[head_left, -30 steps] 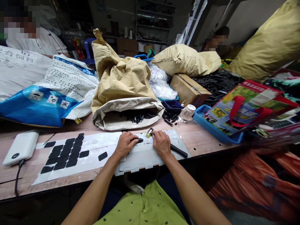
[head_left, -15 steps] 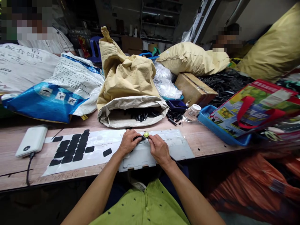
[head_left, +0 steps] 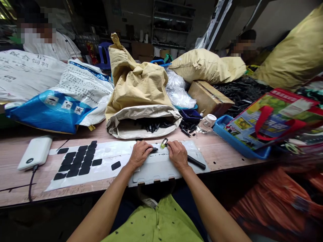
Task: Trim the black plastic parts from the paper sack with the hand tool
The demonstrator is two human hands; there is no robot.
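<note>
My right hand [head_left: 178,154] is closed round a small hammer. The hammer [head_left: 164,144] has a metal head with a yellow-green face, and its black handle sticks out past my wrist. My left hand [head_left: 139,154] pinches a small black pen-like part [head_left: 154,150], its tip pointing right towards the hammer head, with a gap between them. Both hands are over a pale grey board [head_left: 161,169]. A white sheet [head_left: 103,174] with several black rounded square pads [head_left: 80,157] lies left of my left hand.
An open paper sack [head_left: 141,87] with black parts in its mouth stands behind my hands. A clear jar [head_left: 207,123], a blue tray [head_left: 227,137] and a carton [head_left: 210,97] are to the right. A white power bank [head_left: 35,153] lies left. Two people sit across the table.
My right hand has shifted right with the hammer, whose head has come away from the black part. The hammer's handle now shows beside my wrist. My left hand stays nearly in place.
</note>
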